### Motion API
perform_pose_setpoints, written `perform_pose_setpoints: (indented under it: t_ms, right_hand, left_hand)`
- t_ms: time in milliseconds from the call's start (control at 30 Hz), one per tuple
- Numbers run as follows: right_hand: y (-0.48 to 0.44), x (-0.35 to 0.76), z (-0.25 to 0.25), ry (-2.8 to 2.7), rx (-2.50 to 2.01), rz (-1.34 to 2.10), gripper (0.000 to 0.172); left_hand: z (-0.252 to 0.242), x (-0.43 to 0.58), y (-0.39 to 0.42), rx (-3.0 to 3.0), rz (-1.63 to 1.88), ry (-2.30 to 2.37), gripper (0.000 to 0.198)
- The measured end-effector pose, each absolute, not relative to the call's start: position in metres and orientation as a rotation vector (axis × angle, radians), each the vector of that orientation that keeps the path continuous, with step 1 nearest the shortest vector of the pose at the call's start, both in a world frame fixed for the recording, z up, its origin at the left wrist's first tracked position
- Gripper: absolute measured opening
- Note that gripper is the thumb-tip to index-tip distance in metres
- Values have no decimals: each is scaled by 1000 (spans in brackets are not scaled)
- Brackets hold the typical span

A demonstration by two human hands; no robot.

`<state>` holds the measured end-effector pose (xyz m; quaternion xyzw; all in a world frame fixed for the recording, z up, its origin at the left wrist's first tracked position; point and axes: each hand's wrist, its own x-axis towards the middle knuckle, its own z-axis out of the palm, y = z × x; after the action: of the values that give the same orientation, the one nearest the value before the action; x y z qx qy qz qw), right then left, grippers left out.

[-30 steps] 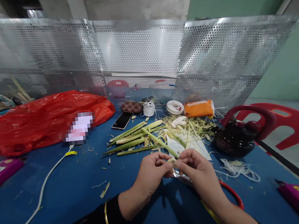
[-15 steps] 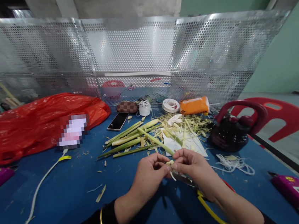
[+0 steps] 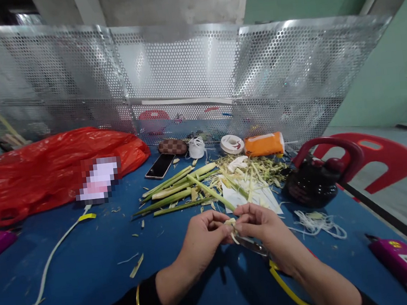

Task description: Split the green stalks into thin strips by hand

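Note:
In the head view my left hand (image 3: 203, 235) pinches a small pale piece of plant strip (image 3: 232, 223) between thumb and fingertips. My right hand (image 3: 264, 226) has closed its fingertips on the same piece from the other side. A thin pale end hangs below the fingers. Beneath my right hand shows a metal tool (image 3: 251, 246) with a curved yellow handle (image 3: 291, 291) and a bit of red; I cannot tell whether the hand grips it. Green stalks (image 3: 179, 198) lie just beyond my hands, beside shredded plant scraps (image 3: 266, 167) and white paper (image 3: 266, 198).
A black pot-like object (image 3: 312, 182) with a dark red handle stands right, near tangled white string (image 3: 320, 223). A red plastic bag (image 3: 45, 169), pixelated phone (image 3: 99, 179) and white cable (image 3: 50, 263) are left. A perforated metal screen (image 3: 180, 67) borders the back.
Both hands stay almost in place, still pinching the pale piece, with only tiny finger movement. The whole view has shifted very slightly.

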<state>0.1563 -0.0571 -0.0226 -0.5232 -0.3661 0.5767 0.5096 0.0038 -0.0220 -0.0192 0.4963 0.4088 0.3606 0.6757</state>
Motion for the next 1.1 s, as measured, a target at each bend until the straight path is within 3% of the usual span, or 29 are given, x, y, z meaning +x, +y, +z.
perform_pose_setpoints:
  t_ms: [333, 600, 1100]
  right_hand:
    - [-58, 155, -21, -839, -1198, 1395, 37]
    - [-60, 153, -14, -925, -1212, 1383, 21]
    - [-60, 149, -21, -857, -1254, 1316, 42]
  left_hand:
    - [-20, 3, -24, 1306, 810, 913, 12]
    - [-20, 1, -25, 1461, 808, 964, 15]
    - [-17, 4, -24, 1168, 858, 936, 23]
